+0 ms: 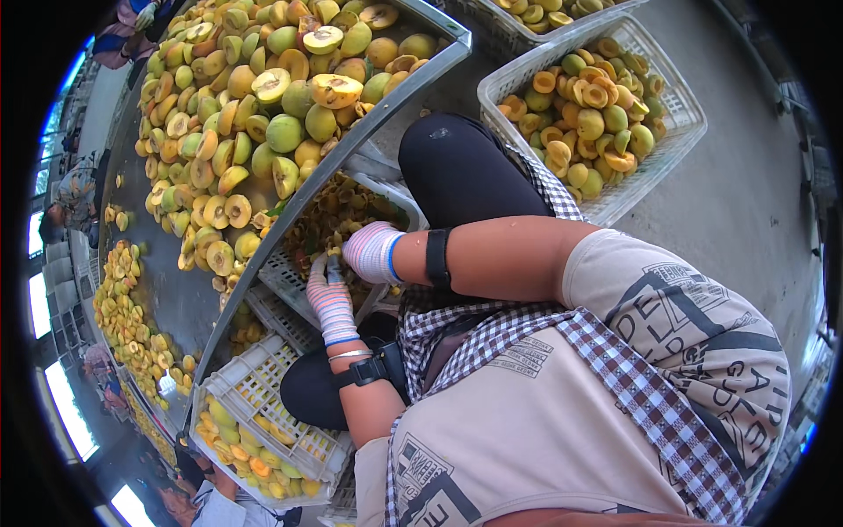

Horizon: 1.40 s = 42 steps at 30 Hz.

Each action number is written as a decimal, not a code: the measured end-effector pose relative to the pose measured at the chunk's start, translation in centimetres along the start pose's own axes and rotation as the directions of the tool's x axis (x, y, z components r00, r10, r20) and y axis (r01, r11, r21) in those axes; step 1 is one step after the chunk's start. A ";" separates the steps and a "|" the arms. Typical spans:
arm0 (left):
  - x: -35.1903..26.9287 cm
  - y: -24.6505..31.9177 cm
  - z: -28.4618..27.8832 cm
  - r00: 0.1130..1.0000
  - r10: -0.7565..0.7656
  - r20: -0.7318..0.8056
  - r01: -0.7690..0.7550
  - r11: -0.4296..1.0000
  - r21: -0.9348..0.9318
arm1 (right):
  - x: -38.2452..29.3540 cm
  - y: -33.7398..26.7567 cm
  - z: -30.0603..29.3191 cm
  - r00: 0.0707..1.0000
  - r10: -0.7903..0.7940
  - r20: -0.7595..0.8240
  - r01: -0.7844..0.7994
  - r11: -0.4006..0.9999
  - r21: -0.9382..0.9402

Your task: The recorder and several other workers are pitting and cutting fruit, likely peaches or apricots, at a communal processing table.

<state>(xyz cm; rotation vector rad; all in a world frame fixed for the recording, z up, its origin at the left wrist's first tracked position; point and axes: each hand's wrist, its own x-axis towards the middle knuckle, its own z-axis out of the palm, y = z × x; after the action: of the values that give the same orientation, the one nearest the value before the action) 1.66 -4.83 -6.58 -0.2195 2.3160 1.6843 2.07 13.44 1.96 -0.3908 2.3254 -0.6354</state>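
Note:
My left hand point(328, 296), in a striped knit glove with greyish fingertips, reaches over a plastic crate point(408, 205) below the table's edge. My right hand point(372, 253), gloved likewise, is bent in close to the left fingertips. A small yellow piece point(334, 252) shows between the hands; which hand holds it, and whether a tool is there, is hidden. Small fruit scraps point(342, 204) lie in that crate. Heaped above on the metal-rimmed table point(369, 141) are halved and whole apricot-like stone fruits point(224, 118), yellow, green and orange, some halves with pits.
A white crate point(685, 125) of fruit halves stands on the floor at the right, another crate point(510, 26) behind it. At lower left a tilted crate point(257, 375) rests over more fruit. Other people, including a person point(76, 194) across the table, are nearby.

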 end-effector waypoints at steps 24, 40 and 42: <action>9.4 15.0 -8.2 0.822 -0.011 -0.569 0.499 0.495 0.711 | 0.2 1.0 2.4 0.999 -0.037 -0.040 0.037 0.999 -0.002; 9.0 10.3 -10.1 0.728 0.458 -0.511 -0.531 0.847 0.003 | 0.1 1.1 2.5 0.975 0.046 -0.219 -0.020 0.993 0.119; 6.0 12.3 -7.4 0.785 0.378 -0.490 -0.561 0.769 -0.306 | 0.5 2.4 2.7 0.963 0.097 -0.252 -0.054 0.983 0.174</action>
<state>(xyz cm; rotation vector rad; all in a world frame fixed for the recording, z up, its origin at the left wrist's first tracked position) -8.37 -7.77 4.97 -0.0505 2.3633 2.6564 3.39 14.30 -1.34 -0.1472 2.4957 -0.8799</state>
